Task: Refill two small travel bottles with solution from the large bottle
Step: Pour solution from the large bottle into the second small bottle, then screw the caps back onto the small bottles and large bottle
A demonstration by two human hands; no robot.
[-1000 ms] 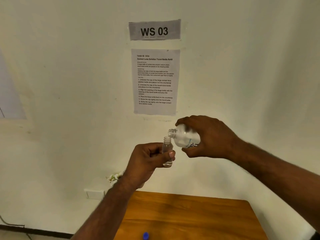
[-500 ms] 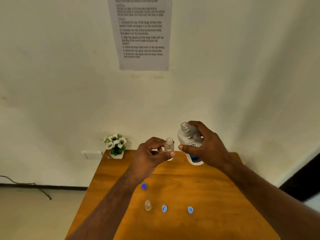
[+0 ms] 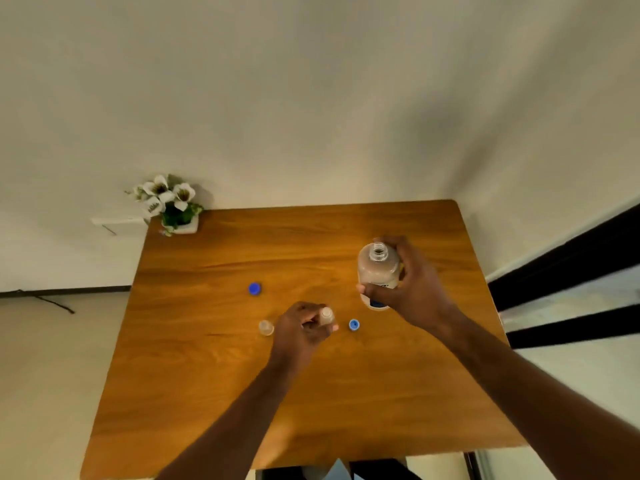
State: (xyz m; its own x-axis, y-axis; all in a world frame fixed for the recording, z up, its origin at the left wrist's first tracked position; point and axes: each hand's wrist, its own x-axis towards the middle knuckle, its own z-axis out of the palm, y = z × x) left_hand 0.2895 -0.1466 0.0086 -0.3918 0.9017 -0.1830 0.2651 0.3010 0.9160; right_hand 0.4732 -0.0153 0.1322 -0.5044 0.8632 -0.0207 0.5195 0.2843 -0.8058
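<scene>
Large bottle (image 3: 378, 268): we hold it upright in the right hand (image 3: 412, 289), right of centre in the frame, its open neck up and its base at or just above the bench (image 3: 346, 393); we cannot tell whether it touches.
Right grip: fingers wrapped round the lower body of the large bottle, thumb across the front near the label.
Small bottle in hand (image 3: 326, 317): centre of the frame, uncapped, low over the bench.
Left grip: the left hand (image 3: 301, 329) pinches this small bottle between thumb and fingertips.
Second small bottle (image 3: 266, 328): standing on the bench just left of the left hand, open.
Caps: one blue cap (image 3: 254, 288) above and left of the left hand, another blue cap (image 3: 354, 324) just right of it.
Handling, large bottle: we judge it thin plastic, partly full, so moderately light and liable to give and spurt if squeezed; best held at mid-body.
Handling, small bottles: very light, stiff, narrow-based, easy to tip; we would hold them by the sides below the neck, keeping them upright while open.
Plant (image 3: 171, 204): upper left corner of the bench, well apart.
</scene>
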